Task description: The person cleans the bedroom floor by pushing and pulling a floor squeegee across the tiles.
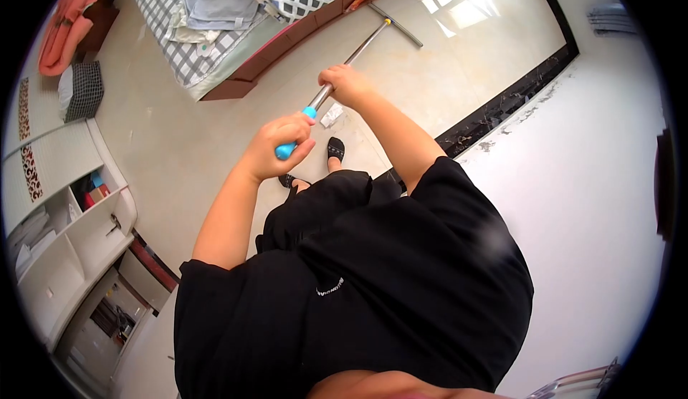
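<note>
My left hand (276,143) is wrapped round the blue grip at the top end of a long metal pole. Further down, my right hand (346,85) closes on the bare metal of the same pole. It belongs to what looks like a floor squeegee (366,46), with a yellow joint and a thin, straight head (407,34) lying on the tiles beside the bed. A crumpled white scrap (332,116) lies on the floor close to my feet, just below the pole.
A bed with a checked cover (161,12) and a reddish-brown frame (287,44) stands ahead. Folded grey cloth (221,1) lies on it. To the left are a checked storage box (84,91) and an opened white cabinet (89,238). A white wall (573,177) borders the right.
</note>
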